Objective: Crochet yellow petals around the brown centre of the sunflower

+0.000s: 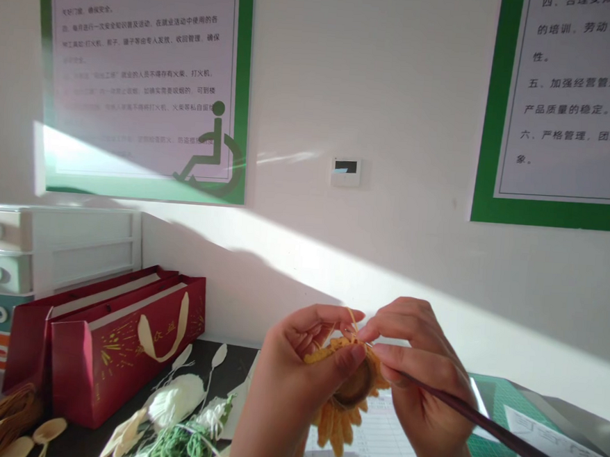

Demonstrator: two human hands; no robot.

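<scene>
My left hand (300,367) is closed around a crocheted sunflower (340,426) with yellow petals and a brown middle. Its thumb presses on the flower's upper edge, and a strand of yellow yarn (352,317) runs up over the index finger. My right hand (423,369) grips a crochet hook (460,406) with a long dark handle that slants down to the right. The thin metal tip of the hook meets the flower's top edge, between both hands. Fingers hide part of the petals and the exact stitch.
Red gift bags (145,343) stand at left before stacked drawers (74,247). White yarn (175,397), green yarn (179,449) and pale crocheted pieces lie on the dark table. Printed sheets (373,442) and a green cutting mat (512,396) lie beneath and right of my hands. A wall rises behind.
</scene>
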